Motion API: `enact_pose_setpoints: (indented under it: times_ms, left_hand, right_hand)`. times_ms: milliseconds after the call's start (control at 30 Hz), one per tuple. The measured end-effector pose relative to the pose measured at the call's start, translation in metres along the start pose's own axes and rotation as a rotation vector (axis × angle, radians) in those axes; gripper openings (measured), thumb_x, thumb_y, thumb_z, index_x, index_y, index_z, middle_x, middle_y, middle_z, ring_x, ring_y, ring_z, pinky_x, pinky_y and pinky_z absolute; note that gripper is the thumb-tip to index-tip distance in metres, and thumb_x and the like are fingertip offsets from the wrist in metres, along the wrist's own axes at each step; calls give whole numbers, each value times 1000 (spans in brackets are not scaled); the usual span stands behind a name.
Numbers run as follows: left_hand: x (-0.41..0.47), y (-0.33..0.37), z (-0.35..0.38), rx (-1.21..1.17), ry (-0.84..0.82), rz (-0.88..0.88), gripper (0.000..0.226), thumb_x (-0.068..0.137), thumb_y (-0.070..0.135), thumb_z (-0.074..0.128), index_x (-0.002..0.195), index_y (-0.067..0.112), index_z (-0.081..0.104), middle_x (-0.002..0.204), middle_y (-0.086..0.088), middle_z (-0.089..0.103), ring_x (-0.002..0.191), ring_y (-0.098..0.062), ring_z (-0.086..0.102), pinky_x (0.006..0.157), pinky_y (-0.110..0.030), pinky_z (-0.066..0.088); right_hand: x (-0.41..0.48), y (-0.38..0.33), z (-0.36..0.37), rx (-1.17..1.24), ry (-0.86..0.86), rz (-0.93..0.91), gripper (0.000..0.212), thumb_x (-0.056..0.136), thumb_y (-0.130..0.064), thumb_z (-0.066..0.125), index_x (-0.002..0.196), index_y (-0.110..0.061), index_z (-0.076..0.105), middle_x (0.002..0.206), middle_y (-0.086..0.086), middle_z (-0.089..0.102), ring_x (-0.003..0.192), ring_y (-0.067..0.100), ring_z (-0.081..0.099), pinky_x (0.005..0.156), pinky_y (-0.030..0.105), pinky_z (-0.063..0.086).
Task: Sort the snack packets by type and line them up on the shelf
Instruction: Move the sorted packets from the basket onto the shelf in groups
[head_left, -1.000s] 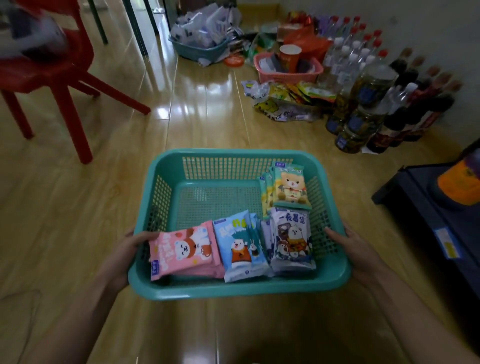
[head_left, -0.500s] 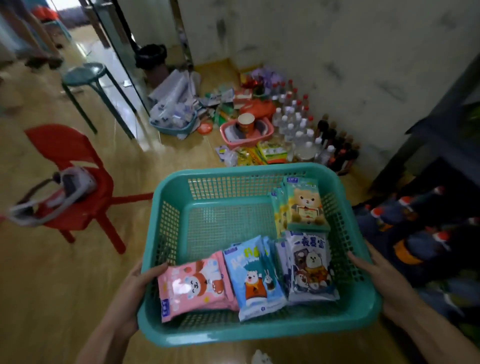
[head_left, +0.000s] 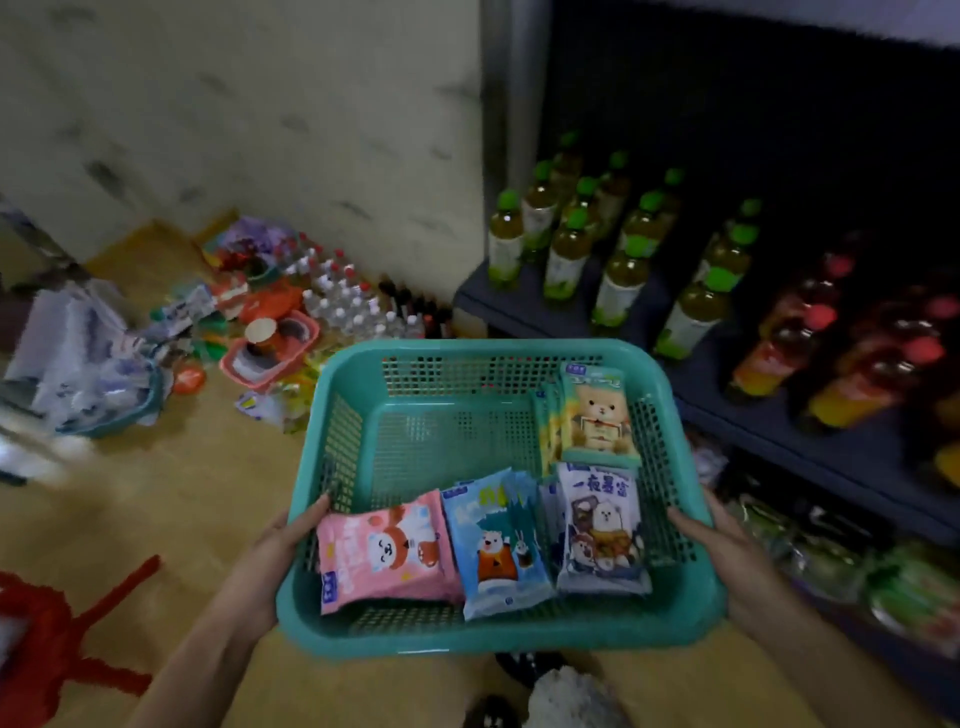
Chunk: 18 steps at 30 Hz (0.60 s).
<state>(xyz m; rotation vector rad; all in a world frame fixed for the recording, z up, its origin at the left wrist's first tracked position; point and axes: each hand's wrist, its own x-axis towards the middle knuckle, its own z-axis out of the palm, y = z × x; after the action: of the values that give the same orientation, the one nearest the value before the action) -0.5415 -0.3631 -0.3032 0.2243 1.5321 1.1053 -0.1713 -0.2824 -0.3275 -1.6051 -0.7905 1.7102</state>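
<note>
I carry a teal plastic basket (head_left: 415, 636) in front of me above the floor. My left hand (head_left: 262, 566) grips its left rim and my right hand (head_left: 727, 545) grips its right rim. Inside lie snack packets in small stacks: pink ones (head_left: 384, 553) at the near left, light blue ones (head_left: 496, 540) beside them, grey-blue ones with a white dog (head_left: 600, 530) at the near right, and green-yellow ones with a bear (head_left: 597, 415) at the far right. A dark shelf (head_left: 841, 452) stands just right of the basket.
Green-capped tea bottles (head_left: 618, 254) and red-orange drink bottles (head_left: 810, 338) stand on the shelf, with green packets (head_left: 904, 592) on the tier below. Bottles, a pink basket (head_left: 270, 353) and loose packets crowd the floor by the wall. A red chair (head_left: 47, 634) is at lower left.
The basket has been lifted and carried to the right, and my view has swung from the floor clutter to the shelf. Both hands keep their grip on the rims.
</note>
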Motion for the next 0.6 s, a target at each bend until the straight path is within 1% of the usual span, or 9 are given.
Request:
enact_pose_setpoints:
  times_ms: [67,100,167,267,367,400,467,500,600]
  left_hand:
    - [1,2,23,73,-94,-14,16,94,15,49,90,4,61,58,-10,70,45,-20,66,39,-25,52]
    - [3,1,35,115,-143,-29,17,94,15,50,90,4,62,59,-10,71,46,-21,66,39,-26,52]
    - [2,-1,66,193,-261,-54,17,94,17,50,92,6,63,63,-11,72,49,-22,68,42,-29,55]
    - [-1,-12,119,331,-430,-99,19,94,20,49,98,8,64,72,-13,74,56,-25,70,49,-35,58]
    - [-13,-32,180,425,-604,-83,24,92,20,51,112,13,62,95,-14,73,73,-26,71,71,-41,59]
    - [-21,-42,202,448,-660,-77,24,93,18,50,113,13,61,96,-12,73,74,-25,71,71,-40,59]
    - [-42,-64,246,495,-785,-79,22,94,12,45,108,14,61,87,-6,75,71,-21,72,61,-33,60]
    - [-53,-77,269,527,-840,-91,22,95,11,44,106,16,62,87,-5,76,71,-21,72,60,-33,60]
    - [-92,-122,333,631,-979,-136,23,93,14,47,107,18,64,99,-9,74,81,-25,72,68,-39,60]
  right_hand:
    - [-32,13,-26,90,133,-10,40,93,-10,52,123,-36,47,103,-6,63,87,18,61,72,34,49]
    - [-48,20,-39,139,189,-23,40,92,-9,53,125,-32,49,103,-4,64,85,18,61,70,33,49]
    - [-80,36,-66,222,285,-36,40,92,-4,52,125,-26,52,96,-3,69,79,17,66,64,30,53]
    - [-134,57,-103,393,404,-58,35,92,0,47,118,-22,54,87,-7,71,72,15,67,53,20,56]
    - [-188,85,-142,551,518,-100,34,92,1,46,117,-20,56,78,-7,75,65,13,71,51,23,56]
    - [-205,96,-154,588,562,-106,34,92,0,46,117,-20,56,76,-6,75,64,13,71,52,24,57]
    - [-241,120,-176,666,661,-116,34,93,-1,47,117,-22,56,79,-4,74,65,17,71,53,26,58]
    - [-259,133,-188,705,712,-124,34,93,-2,47,117,-24,56,80,-3,74,66,19,70,52,27,58]
    - [-311,171,-220,830,838,-152,34,93,-2,47,116,-26,56,74,-4,75,61,16,71,49,29,57]
